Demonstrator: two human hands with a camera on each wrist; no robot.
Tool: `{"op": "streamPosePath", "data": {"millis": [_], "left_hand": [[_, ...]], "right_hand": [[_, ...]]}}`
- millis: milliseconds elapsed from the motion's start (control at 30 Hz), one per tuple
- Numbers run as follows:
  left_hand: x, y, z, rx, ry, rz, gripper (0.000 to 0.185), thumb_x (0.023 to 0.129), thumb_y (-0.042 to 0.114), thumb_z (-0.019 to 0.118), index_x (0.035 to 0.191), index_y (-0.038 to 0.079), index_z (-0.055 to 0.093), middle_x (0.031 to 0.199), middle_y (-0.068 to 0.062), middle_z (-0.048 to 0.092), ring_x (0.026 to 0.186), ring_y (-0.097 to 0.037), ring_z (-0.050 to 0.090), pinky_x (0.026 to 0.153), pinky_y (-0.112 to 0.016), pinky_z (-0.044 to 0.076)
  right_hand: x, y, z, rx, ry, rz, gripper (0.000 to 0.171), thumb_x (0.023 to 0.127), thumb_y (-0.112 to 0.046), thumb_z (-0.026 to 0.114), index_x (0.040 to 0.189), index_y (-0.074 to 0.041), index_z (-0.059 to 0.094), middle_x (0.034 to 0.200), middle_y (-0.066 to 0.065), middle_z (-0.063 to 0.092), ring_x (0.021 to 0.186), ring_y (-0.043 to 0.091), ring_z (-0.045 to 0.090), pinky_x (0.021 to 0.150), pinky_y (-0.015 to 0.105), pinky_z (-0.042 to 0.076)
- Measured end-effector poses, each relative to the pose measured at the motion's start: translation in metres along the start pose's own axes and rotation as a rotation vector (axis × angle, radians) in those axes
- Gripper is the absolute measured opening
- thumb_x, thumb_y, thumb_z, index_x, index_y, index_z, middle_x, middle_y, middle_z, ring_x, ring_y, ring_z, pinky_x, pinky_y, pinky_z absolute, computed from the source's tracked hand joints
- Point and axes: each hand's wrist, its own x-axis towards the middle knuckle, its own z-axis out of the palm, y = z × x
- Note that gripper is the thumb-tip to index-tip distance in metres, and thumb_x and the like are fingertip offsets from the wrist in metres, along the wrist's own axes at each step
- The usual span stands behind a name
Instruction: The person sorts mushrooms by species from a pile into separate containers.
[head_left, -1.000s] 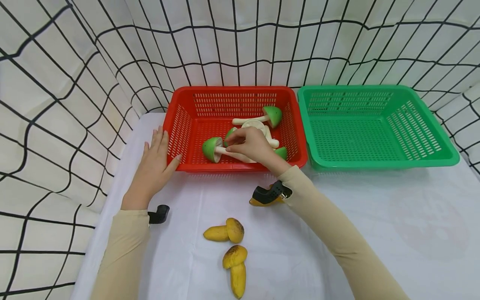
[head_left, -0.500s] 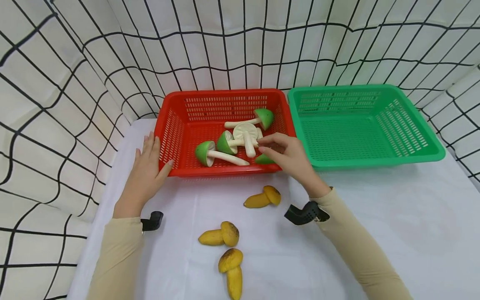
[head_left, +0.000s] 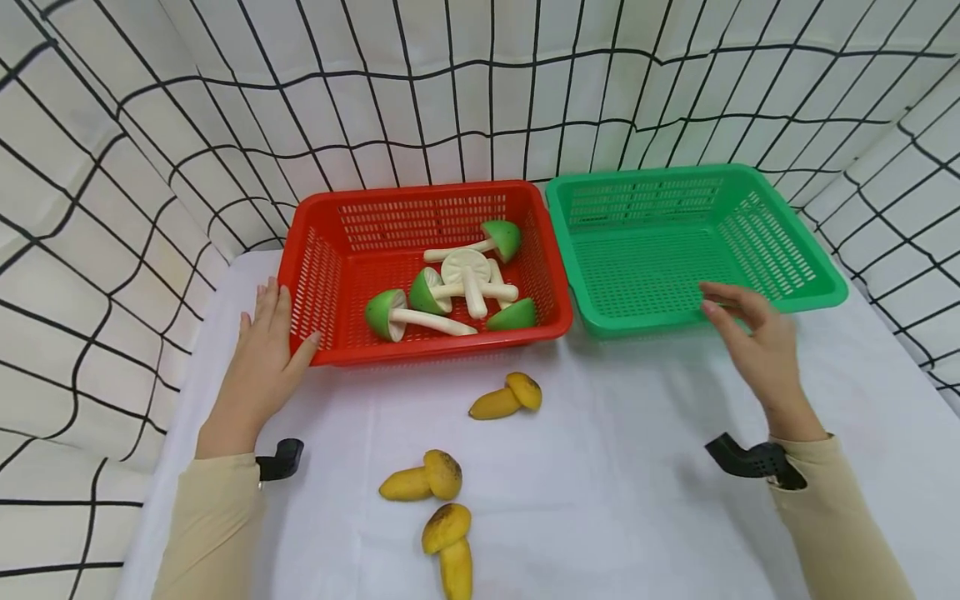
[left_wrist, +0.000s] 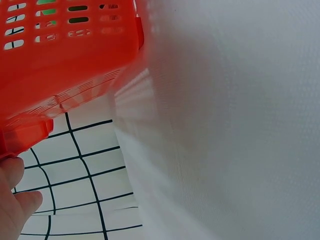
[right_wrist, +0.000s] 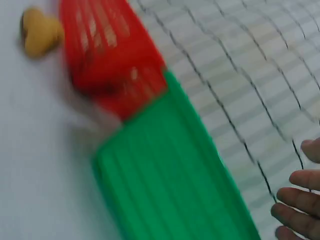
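Swinging away from the red basket (head_left: 330, 354), the right hand (head_left: 757, 346) now hovers empty, fingers relaxed, at the green basket's (head_left: 813, 296) rim around three o'clock; left hand (head_left: 262, 367) rests flat against the red one, mushrooms (head_left: 442, 292) lying inside.

Toy mushrooms on a cloth-covered counter, walled in by gridded fabric.
Three yellow toy mushrooms with brown-speckled caps lie on the white cloth-covered counter (head_left: 615, 500): one (head_left: 504, 397) just in front of the red plastic basket (head_left: 442, 348), one (head_left: 420, 479) nearer the front edge, and one (head_left: 448, 546) just below it, stem pointing to the edge. Five green-capped toy mushrooms with cream stems lie on their sides in that basket (head_left: 390, 315) (head_left: 427, 290) (head_left: 502, 237) (head_left: 513, 315), one showing its pale underside (head_left: 467, 268). A white fabric backdrop with black grid lines (head_left: 450, 100) encloses the back and both sides.
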Motion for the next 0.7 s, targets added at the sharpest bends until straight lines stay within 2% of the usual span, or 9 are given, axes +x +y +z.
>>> {"op": "streamPosePath", "data": {"millis": [67, 133, 200, 233, 400, 700], "left_hand": [[0.0, 0.0, -0.001, 0.004, -0.002, -0.001, 0.07, 0.099, 0.031, 0.04, 0.146, -0.011, 0.01, 0.155, -0.022, 0.0, 0.142, -0.035, -0.003, 0.109, -0.059, -0.001], [-0.001, 0.0, -0.002, 0.006, -0.003, -0.004, 0.07, 0.099, 0.031, 0.04, 0.146, -0.011, 0.009, 0.155, -0.022, -0.001, 0.142, -0.036, -0.004, 0.109, -0.059, -0.002], [-0.002, -0.001, -0.003, 0.009, -0.01, -0.009, 0.07, 0.099, 0.031, 0.039, 0.146, -0.011, 0.008, 0.155, -0.022, -0.002, 0.142, -0.036, -0.005, 0.109, -0.059, -0.002], [-0.002, -0.001, -0.003, 0.009, -0.015, -0.011, 0.07, 0.099, 0.031, 0.039, 0.146, -0.011, 0.008, 0.155, -0.022, -0.002, 0.142, -0.037, -0.005, 0.109, -0.059, -0.003], [-0.004, -0.002, -0.001, 0.018, -0.028, -0.017, 0.071, 0.099, 0.031, 0.039, 0.146, -0.011, 0.007, 0.155, -0.024, -0.002, 0.141, -0.038, -0.005, 0.109, -0.059, -0.004], [0.0, 0.0, 0.001, 0.017, -0.013, 0.007, 0.07, 0.099, 0.029, 0.04, 0.146, -0.011, 0.008, 0.154, -0.025, -0.001, 0.141, -0.04, -0.004, 0.108, -0.06, -0.003]], "right_hand": [[0.001, 0.021, -0.019, -0.142, 0.047, -0.017, 0.028, 0.089, -0.004, 0.062, 0.116, 0.003, 0.065, 0.114, 0.018, 0.065, 0.104, 0.008, 0.06, 0.089, 0.019, 0.043], [0.005, 0.042, -0.034, -0.277, 0.078, -0.027, 0.031, 0.091, -0.009, 0.061, 0.119, 0.003, 0.063, 0.117, 0.021, 0.062, 0.11, 0.024, 0.059, 0.095, 0.033, 0.044], [0.01, 0.062, -0.046, -0.36, 0.079, -0.028, 0.035, 0.093, -0.013, 0.058, 0.123, 0.005, 0.059, 0.122, 0.026, 0.058, 0.113, 0.042, 0.053, 0.098, 0.048, 0.04], [0.012, 0.07, -0.052, -0.387, 0.065, -0.01, 0.038, 0.094, -0.015, 0.056, 0.125, 0.007, 0.056, 0.124, 0.027, 0.056, 0.115, 0.046, 0.05, 0.099, 0.055, 0.037], [0.027, 0.1, -0.075, -0.454, -0.072, 0.063, 0.05, 0.099, -0.023, 0.042, 0.136, 0.011, 0.04, 0.139, 0.03, 0.039, 0.133, 0.043, 0.031, 0.111, 0.05, 0.019], [0.056, 0.121, -0.097, -0.498, -0.343, 0.056, 0.057, 0.103, -0.029, 0.024, 0.146, 0.008, 0.017, 0.151, 0.027, 0.015, 0.142, 0.036, 0.006, 0.114, 0.045, 0.003]]}}
